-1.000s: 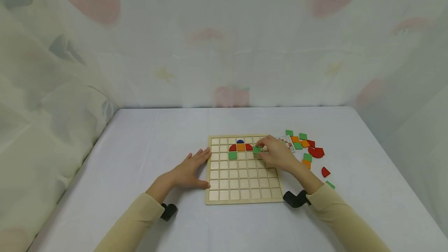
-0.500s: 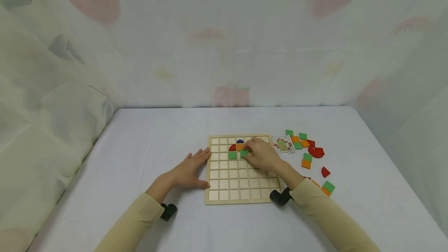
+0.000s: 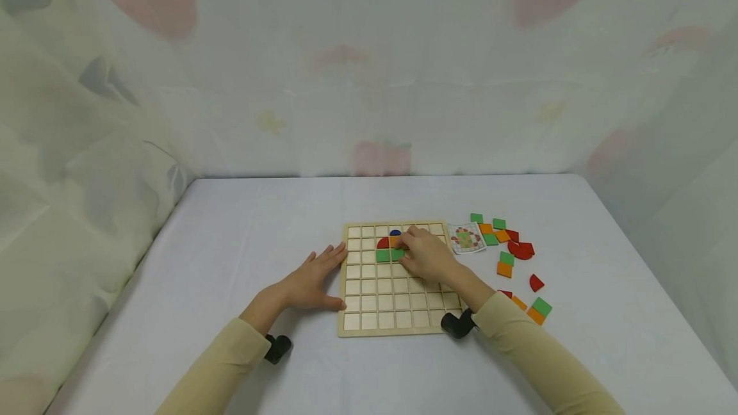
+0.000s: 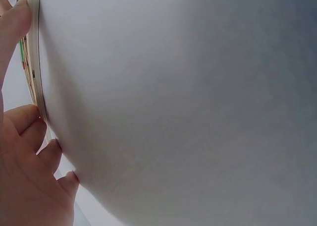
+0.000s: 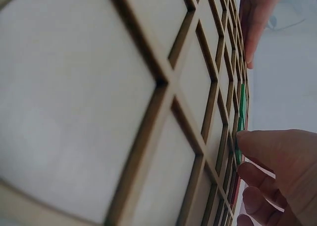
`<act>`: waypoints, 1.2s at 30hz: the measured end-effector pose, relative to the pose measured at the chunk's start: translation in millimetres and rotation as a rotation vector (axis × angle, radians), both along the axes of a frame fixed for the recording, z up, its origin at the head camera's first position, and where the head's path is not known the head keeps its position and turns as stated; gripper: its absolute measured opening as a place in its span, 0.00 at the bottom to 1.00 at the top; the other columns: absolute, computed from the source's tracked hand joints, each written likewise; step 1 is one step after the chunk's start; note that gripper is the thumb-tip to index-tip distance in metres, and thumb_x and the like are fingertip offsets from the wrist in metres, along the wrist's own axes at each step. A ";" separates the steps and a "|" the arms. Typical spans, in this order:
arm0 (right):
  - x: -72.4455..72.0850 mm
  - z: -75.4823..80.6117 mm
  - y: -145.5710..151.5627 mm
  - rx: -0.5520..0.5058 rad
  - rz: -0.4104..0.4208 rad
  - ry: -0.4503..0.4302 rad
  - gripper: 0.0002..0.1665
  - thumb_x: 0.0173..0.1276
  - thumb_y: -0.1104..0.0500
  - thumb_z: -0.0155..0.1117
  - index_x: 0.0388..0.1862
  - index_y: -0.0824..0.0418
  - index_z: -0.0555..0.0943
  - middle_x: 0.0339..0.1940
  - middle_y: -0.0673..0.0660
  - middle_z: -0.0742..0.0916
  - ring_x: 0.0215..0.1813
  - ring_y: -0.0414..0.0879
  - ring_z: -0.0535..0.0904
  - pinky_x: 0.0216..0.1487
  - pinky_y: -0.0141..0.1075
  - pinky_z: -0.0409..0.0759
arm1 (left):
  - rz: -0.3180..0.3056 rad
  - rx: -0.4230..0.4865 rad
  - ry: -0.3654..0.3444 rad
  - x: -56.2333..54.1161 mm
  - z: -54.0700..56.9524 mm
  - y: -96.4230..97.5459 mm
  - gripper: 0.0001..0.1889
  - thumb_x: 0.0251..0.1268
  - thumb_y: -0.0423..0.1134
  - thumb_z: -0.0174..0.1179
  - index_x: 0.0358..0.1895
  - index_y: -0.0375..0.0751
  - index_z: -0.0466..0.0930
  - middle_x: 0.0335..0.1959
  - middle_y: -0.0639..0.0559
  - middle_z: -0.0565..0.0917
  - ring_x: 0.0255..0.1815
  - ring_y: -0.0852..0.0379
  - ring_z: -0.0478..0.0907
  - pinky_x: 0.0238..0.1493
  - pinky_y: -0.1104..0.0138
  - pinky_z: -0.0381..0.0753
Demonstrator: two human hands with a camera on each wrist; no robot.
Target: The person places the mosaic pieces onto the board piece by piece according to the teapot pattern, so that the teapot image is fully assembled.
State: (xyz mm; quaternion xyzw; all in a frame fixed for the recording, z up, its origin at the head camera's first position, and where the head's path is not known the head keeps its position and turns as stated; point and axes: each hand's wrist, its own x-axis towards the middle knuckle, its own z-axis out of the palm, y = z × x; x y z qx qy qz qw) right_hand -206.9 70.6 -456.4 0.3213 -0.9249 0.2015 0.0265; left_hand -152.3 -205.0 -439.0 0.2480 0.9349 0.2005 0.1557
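Observation:
A wooden grid board (image 3: 377, 332) lies on the white table. My left hand (image 3: 311, 282), fingers spread, rests along its left edge; in the left wrist view the fingertips (image 4: 30, 112) touch the frame. Over the upper middle, my right hand (image 3: 432, 258) has thumb and fingers at a green square tile (image 3: 396, 255), which lies in a cell beside another green tile (image 3: 383, 255). Above them sit a red quarter-round piece (image 3: 383, 243), an orange square (image 3: 394, 242) and a blue half-round piece (image 3: 395, 232). My right hand hides the cells to their right.
A small printed pattern card (image 3: 467, 238) lies against the board's right side. Beyond it are scattered loose green squares (image 3: 541, 306), orange squares (image 3: 504, 269) and red rounded pieces (image 3: 536, 283). A patterned cloth (image 3: 369, 82) hangs behind the table.
My right hand has carried the green tile leftward over the board and down into the cell beside the other green tile. The card has come into full view. My left hand stays put.

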 end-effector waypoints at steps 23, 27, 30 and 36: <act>-6.1 23.5 84.9 -0.252 -0.122 -0.039 0.11 0.61 0.63 0.62 0.44 0.63 0.80 0.40 0.55 0.83 0.38 0.47 0.77 0.34 0.36 0.77 | -0.003 0.001 0.012 -0.3 0.4 0.6 0.54 0.45 0.54 0.69 0.72 0.37 0.48 0.74 0.47 0.47 0.74 0.43 0.44 0.69 0.44 0.42; -6.6 22.4 113.9 -0.259 -0.133 0.003 0.12 0.60 0.65 0.63 0.43 0.64 0.80 0.40 0.56 0.83 0.39 0.49 0.77 0.36 0.40 0.78 | -0.002 0.009 0.007 0.1 0.0 0.3 0.54 0.45 0.54 0.70 0.72 0.37 0.48 0.74 0.46 0.47 0.74 0.43 0.43 0.69 0.43 0.41; -5.8 17.8 132.2 -0.246 -0.137 0.013 0.13 0.58 0.66 0.64 0.43 0.65 0.80 0.40 0.57 0.83 0.39 0.50 0.77 0.39 0.44 0.78 | -0.001 0.010 0.005 0.0 -0.8 -0.3 0.54 0.44 0.55 0.69 0.72 0.37 0.47 0.75 0.47 0.46 0.74 0.43 0.43 0.69 0.44 0.41; -0.6 5.6 161.6 -0.209 -0.162 -0.038 0.14 0.57 0.67 0.65 0.44 0.65 0.79 0.39 0.57 0.83 0.38 0.49 0.76 0.39 0.44 0.80 | -0.001 0.004 0.006 -0.5 -3.3 -1.1 0.55 0.45 0.56 0.69 0.72 0.38 0.47 0.75 0.47 0.46 0.74 0.44 0.43 0.70 0.44 0.40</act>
